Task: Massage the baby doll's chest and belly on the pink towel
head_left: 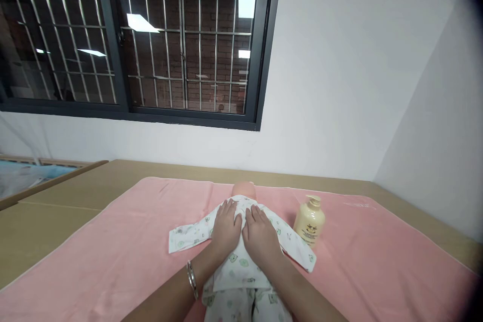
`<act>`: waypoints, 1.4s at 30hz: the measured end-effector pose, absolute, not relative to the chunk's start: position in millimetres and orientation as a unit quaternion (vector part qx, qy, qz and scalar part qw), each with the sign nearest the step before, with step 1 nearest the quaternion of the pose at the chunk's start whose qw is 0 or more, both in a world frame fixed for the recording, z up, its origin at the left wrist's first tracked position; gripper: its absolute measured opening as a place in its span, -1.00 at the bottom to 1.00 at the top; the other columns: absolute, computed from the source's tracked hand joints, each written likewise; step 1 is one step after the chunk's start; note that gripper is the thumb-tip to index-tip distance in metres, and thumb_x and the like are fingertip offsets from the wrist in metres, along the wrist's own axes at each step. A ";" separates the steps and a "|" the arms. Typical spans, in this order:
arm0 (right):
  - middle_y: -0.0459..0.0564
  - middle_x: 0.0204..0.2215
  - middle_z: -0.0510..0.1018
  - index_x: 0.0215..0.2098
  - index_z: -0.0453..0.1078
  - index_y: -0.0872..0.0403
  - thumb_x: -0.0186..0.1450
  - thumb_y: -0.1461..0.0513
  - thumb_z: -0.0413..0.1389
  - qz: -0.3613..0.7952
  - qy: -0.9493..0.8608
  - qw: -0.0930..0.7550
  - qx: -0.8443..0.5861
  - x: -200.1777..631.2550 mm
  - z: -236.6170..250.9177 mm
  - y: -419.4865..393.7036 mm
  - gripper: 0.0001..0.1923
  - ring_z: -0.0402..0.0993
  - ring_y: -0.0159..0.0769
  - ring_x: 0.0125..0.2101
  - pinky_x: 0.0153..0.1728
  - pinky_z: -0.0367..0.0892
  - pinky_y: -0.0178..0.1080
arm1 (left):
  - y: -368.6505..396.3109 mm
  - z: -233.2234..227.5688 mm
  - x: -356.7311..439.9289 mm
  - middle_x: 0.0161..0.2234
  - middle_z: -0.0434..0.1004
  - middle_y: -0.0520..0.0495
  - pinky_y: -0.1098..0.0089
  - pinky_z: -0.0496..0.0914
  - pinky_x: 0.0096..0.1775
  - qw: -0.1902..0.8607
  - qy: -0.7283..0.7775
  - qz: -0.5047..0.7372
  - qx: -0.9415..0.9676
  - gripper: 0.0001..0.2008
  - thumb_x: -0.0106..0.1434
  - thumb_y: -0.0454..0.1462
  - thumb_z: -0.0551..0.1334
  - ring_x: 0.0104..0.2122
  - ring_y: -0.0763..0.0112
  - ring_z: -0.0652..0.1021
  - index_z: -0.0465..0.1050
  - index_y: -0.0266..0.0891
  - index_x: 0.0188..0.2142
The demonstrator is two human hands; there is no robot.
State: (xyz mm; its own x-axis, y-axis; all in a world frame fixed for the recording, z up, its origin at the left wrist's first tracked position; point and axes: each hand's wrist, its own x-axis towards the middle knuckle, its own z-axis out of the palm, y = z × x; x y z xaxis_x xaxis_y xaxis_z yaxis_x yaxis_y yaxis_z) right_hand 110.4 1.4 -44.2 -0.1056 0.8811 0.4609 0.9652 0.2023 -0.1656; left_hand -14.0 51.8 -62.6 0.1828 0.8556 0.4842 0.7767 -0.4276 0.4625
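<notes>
A baby doll (pixel 244 189) lies on its back with its head toward the wall. It wears a white printed top (pixel 241 264) with long sleeves spread out to both sides, and matching trousers (pixel 229 307). My left hand (pixel 227 229) rests flat on the left of the doll's chest, fingers stretched out. Beside it, my right hand (pixel 260 234) lies flat on the right of the chest, its fingers extended too. The two thumbs are close to each other. Most of the doll's face and its hands cannot be seen.
A pale yellow pump bottle (pixel 310 221) stands right of the doll, close to the sleeve. Under everything lies a pink mat (pixel 143 231) on a wooden table (pixel 71 188). Behind are a white wall (pixel 332 70) and a barred window (pixel 184 40). Something blue (pixel 33 173) lies beyond the left edge.
</notes>
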 end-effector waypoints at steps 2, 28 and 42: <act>0.23 0.23 0.25 0.23 0.22 0.31 0.35 0.29 -0.13 -0.080 -0.746 0.249 -0.613 109.1 -45.4 0.8 -0.49 0.09 -0.09 0.27 0.28 -0.06 -0.10 | 49.5 -58.7 -14.0 0.23 0.28 -0.21 0.10 0.07 0.27 0.049 0.523 0.346 0.777 -0.51 0.31 -0.31 -0.07 0.25 0.18 0.25 0.29 -0.39 0.18; 0.28 0.18 0.32 0.21 0.23 0.36 0.40 0.26 -0.22 -0.028 -0.709 0.235 -0.665 107.5 -35.4 2.3 -0.49 0.15 -0.05 0.23 0.22 0.05 -0.08 | 38.8 -53.3 -10.7 0.06 0.49 -0.20 0.11 0.30 0.14 -0.029 0.533 0.356 0.767 -0.62 0.30 -0.33 -0.02 0.12 0.14 0.43 0.48 -0.29 -0.01; 0.21 0.23 0.27 0.23 0.22 0.31 0.41 0.22 -0.22 -0.024 -0.731 0.242 -0.638 108.9 -35.9 3.8 -0.48 0.11 -0.10 0.26 0.25 0.02 -0.10 | 51.0 -58.0 -14.4 0.14 0.40 -0.23 0.05 0.14 0.23 0.065 0.510 0.377 0.771 -0.57 0.30 -0.29 -0.01 0.18 0.13 0.33 0.36 -0.35 0.11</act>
State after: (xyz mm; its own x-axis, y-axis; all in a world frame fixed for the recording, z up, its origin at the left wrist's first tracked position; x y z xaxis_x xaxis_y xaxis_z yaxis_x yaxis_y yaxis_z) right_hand 108.9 3.8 -35.9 -0.0684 0.9209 0.3837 0.9439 0.1843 -0.2741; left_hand -14.4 51.0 -58.0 0.1957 0.8348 0.5146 0.7376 -0.4711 0.4837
